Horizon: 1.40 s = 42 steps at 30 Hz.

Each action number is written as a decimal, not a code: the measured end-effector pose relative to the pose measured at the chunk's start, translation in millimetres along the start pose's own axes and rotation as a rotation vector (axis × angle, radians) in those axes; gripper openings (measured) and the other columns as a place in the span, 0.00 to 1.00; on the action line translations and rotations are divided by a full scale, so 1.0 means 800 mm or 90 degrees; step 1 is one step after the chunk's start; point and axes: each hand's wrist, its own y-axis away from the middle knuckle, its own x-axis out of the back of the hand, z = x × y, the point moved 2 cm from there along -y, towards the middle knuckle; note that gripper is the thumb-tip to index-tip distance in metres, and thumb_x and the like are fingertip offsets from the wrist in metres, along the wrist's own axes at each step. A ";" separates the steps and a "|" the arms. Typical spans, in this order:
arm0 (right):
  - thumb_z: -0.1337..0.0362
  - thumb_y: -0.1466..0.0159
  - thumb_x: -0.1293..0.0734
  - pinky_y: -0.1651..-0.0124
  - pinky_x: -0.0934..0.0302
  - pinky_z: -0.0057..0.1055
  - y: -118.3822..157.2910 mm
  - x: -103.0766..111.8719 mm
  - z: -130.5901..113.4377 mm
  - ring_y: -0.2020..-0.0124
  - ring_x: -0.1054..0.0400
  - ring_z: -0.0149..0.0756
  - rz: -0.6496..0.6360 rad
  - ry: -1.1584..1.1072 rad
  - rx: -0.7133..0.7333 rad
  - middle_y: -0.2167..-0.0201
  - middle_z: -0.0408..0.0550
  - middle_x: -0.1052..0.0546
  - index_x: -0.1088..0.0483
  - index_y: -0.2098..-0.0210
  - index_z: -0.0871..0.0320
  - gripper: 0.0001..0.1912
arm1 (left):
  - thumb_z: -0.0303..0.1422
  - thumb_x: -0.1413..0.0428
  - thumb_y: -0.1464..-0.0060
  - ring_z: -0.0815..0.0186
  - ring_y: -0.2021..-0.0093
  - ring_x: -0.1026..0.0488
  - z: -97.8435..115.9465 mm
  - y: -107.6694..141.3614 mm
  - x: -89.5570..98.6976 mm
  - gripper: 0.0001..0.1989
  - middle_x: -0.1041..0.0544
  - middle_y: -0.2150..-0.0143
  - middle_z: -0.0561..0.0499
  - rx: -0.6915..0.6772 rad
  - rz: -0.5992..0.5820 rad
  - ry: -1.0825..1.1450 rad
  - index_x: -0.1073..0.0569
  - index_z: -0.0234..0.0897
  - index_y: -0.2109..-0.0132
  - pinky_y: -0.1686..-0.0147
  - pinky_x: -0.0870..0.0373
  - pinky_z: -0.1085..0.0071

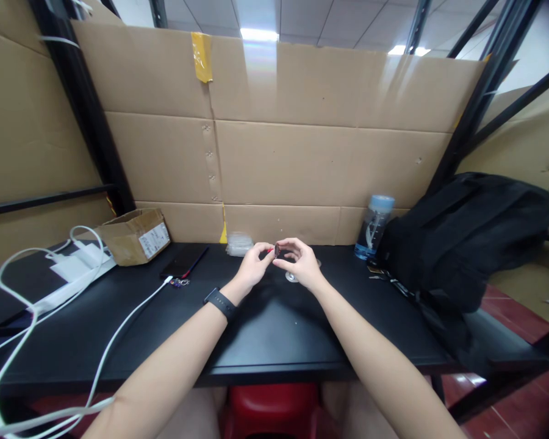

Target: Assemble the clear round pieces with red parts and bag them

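Above the middle of the black table (283, 329), my left hand (255, 263) and my right hand (299, 263) meet at a small dark brown piece (277, 250). The fingers of my right hand pinch around it. My left hand is closed in a pinch beside it, with a bit of red (269, 249) at its fingertips, too small to make out. Under my right hand lies a small round clear item (291, 277), partly hidden. Behind my left hand stands a stack of clear plastic pieces (240, 244).
An open cardboard box (135, 238), a black phone (183, 261), keys (179, 283) and white cables (114, 341) are at the left. At the right are a water bottle (374, 227) and a black backpack (457, 238). A cardboard wall (283, 158) rises behind.
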 end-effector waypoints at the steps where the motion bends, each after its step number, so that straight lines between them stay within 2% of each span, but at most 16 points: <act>1: 0.58 0.49 0.21 0.50 0.33 0.36 0.000 0.000 0.000 0.48 0.27 0.43 -0.002 0.001 0.003 0.51 0.51 0.21 0.29 0.54 0.54 0.25 | 0.40 0.45 0.38 0.60 0.53 0.27 0.000 0.001 -0.001 0.13 0.22 0.56 0.45 0.006 -0.008 0.014 0.23 0.35 0.58 0.48 0.31 0.64; 5: 0.58 0.50 0.20 0.52 0.33 0.34 0.001 0.000 0.001 0.50 0.26 0.43 0.013 0.007 0.011 0.54 0.51 0.20 0.28 0.56 0.54 0.25 | 0.37 0.45 0.38 0.60 0.53 0.27 0.002 0.001 0.000 0.10 0.24 0.57 0.45 -0.004 -0.012 0.000 0.23 0.35 0.59 0.49 0.32 0.64; 9: 0.53 0.51 0.20 0.58 0.31 0.33 0.001 0.001 0.005 0.59 0.23 0.41 0.006 -0.006 -0.048 0.59 0.49 0.20 0.28 0.63 0.56 0.23 | 0.33 0.42 0.42 0.60 0.52 0.27 0.001 0.001 0.002 0.06 0.26 0.57 0.45 -0.048 0.012 -0.077 0.23 0.35 0.61 0.47 0.32 0.63; 13: 0.46 0.39 0.30 0.64 0.31 0.30 0.001 0.009 0.009 0.64 0.24 0.37 -0.056 0.050 -0.109 0.65 0.46 0.21 0.27 0.64 0.56 0.19 | 0.34 0.41 0.43 0.60 0.52 0.27 0.000 0.003 0.005 0.06 0.26 0.56 0.46 -0.032 0.029 -0.099 0.22 0.37 0.61 0.46 0.31 0.62; 16: 0.46 0.34 0.35 0.67 0.33 0.28 0.000 0.013 0.011 0.63 0.26 0.37 -0.102 0.098 -0.099 0.67 0.46 0.22 0.26 0.65 0.56 0.19 | 0.35 0.41 0.43 0.60 0.53 0.26 0.000 0.004 0.006 0.07 0.26 0.56 0.47 -0.026 0.027 -0.107 0.21 0.37 0.62 0.46 0.32 0.61; 20: 0.51 0.34 0.34 0.61 0.32 0.30 -0.001 0.013 0.014 0.59 0.27 0.37 -0.127 0.121 -0.056 0.63 0.46 0.22 0.26 0.66 0.55 0.14 | 0.37 0.41 0.42 0.60 0.53 0.26 -0.003 0.004 0.005 0.07 0.24 0.57 0.47 -0.032 0.000 -0.106 0.21 0.39 0.61 0.47 0.31 0.62; 23: 0.58 0.33 0.34 0.49 0.35 0.36 -0.002 0.016 0.015 0.54 0.27 0.39 -0.109 0.206 -0.031 0.60 0.47 0.22 0.25 0.68 0.55 0.11 | 0.34 0.46 0.39 0.61 0.53 0.26 -0.004 0.000 0.012 0.07 0.23 0.56 0.48 -0.027 0.036 -0.120 0.24 0.38 0.58 0.47 0.31 0.62; 25: 0.62 0.34 0.34 0.45 0.38 0.39 -0.003 0.019 0.015 0.51 0.29 0.40 -0.106 0.293 -0.022 0.58 0.49 0.23 0.25 0.71 0.55 0.10 | 0.33 0.48 0.38 0.61 0.52 0.26 0.001 0.000 0.018 0.08 0.24 0.56 0.48 -0.041 0.049 -0.155 0.26 0.39 0.57 0.47 0.32 0.62; 29: 0.67 0.36 0.33 0.45 0.39 0.40 -0.002 0.022 0.018 0.50 0.31 0.41 -0.115 0.403 -0.040 0.53 0.50 0.24 0.24 0.72 0.56 0.08 | 0.37 0.43 0.41 0.58 0.49 0.28 0.019 0.007 0.019 0.08 0.24 0.53 0.48 -0.104 -0.037 -0.243 0.23 0.42 0.56 0.45 0.34 0.60; 33: 0.68 0.38 0.32 0.46 0.39 0.39 -0.001 0.021 0.018 0.48 0.32 0.42 -0.139 0.405 -0.038 0.51 0.50 0.25 0.23 0.71 0.56 0.06 | 0.39 0.39 0.45 0.55 0.47 0.29 0.024 0.017 0.009 0.11 0.25 0.50 0.48 -0.103 -0.140 -0.316 0.22 0.46 0.54 0.47 0.36 0.57; 38: 0.67 0.37 0.32 0.48 0.39 0.38 -0.002 0.022 0.014 0.46 0.33 0.43 -0.142 0.349 -0.055 0.48 0.48 0.26 0.22 0.72 0.55 0.07 | 0.42 0.37 0.48 0.52 0.47 0.31 0.011 0.017 0.005 0.13 0.25 0.49 0.48 -0.052 -0.175 -0.347 0.21 0.47 0.55 0.47 0.37 0.56; 42: 0.68 0.39 0.30 0.44 0.41 0.41 0.000 0.021 0.018 0.46 0.34 0.44 -0.168 0.388 -0.056 0.49 0.48 0.25 0.22 0.73 0.54 0.07 | 0.43 0.35 0.50 0.51 0.49 0.31 0.005 0.015 0.010 0.12 0.23 0.51 0.49 -0.031 -0.214 -0.351 0.19 0.51 0.57 0.47 0.37 0.56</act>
